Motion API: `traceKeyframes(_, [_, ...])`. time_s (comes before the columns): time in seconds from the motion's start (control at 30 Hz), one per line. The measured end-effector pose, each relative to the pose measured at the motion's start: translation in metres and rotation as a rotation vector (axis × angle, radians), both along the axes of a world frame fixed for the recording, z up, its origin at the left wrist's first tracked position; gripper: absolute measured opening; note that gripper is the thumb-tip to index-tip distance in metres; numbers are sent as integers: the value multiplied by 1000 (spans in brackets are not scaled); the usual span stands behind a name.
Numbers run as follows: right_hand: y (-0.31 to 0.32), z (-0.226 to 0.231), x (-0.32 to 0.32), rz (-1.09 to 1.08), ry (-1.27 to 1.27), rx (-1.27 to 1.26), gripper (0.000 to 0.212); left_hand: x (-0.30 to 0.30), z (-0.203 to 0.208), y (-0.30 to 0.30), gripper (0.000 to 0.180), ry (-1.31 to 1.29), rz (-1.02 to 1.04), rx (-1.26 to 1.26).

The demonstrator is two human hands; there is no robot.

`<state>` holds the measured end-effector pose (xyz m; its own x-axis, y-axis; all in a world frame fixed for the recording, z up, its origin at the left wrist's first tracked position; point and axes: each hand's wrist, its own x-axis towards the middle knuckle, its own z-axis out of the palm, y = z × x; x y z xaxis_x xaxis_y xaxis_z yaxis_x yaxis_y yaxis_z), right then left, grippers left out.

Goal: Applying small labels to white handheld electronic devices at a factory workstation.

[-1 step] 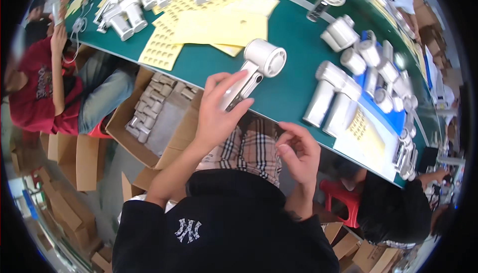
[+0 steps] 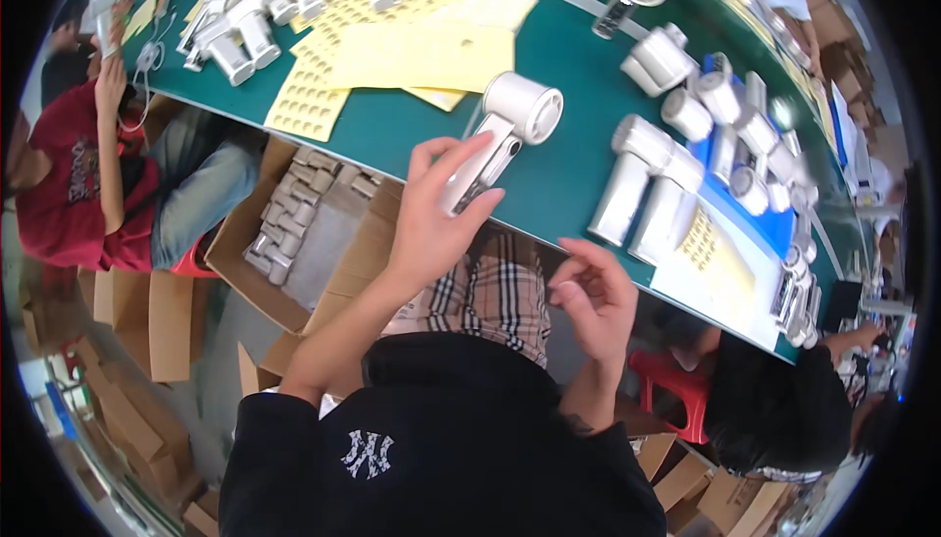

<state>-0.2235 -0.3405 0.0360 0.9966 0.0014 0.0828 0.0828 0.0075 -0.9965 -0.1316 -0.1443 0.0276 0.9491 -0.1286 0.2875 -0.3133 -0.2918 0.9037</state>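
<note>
My left hand (image 2: 436,214) is closed round the handle of a white handheld fan (image 2: 524,106). The fan's drum-shaped head points up and right over the near table edge. A narrow side of its handle, with a small dark oval, faces right between my thumb and fingers. My right hand (image 2: 596,297) hovers right of it, below the table edge, apart from the fan. Its thumb and a fingertip come together while the other fingers curl loosely. Whatever might be between them is too small to make out.
Yellow sheets (image 2: 421,57) with round marks lie on the green table (image 2: 392,135). White fans (image 2: 255,27) stand behind them, and more fans (image 2: 637,165) crowd the right around a blue tray (image 2: 720,179). An open carton (image 2: 333,268) of white parts sits lower left. Co-workers sit either side.
The view has shifted slightly, so the table things sit a little farther left. Both hands keep nearly the same pose, and the fan stays in my left hand.
</note>
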Motion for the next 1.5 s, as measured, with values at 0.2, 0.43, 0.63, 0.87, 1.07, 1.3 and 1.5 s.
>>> traceKeyframes(0.2, [-59,-6,-20,-573,-102,-293,28,8,2,-47,55,23,-196,117])
traceKeyframes(0.43, [-77,3,5,-619,-103,-965,42,6,5,-64,60,106,-359,157])
traceKeyframes(0.63, [-78,6,13,-495,32,-849,49,25,8,-71,64,-44,-312,282])
traceKeyframes(0.87, [-79,3,13,-492,34,-858,51,33,-2,-75,73,-40,-385,285])
traceKeyframes(1.07, [-79,-5,13,-548,-28,-899,48,23,1,-79,75,-9,-379,286])
traceKeyframes(1.3, [-74,0,15,-543,88,-797,49,31,-6,-85,75,40,-366,189])
traceKeyframes(1.5, [-75,-2,15,-546,24,-875,48,20,-6,-87,76,2,-372,179])
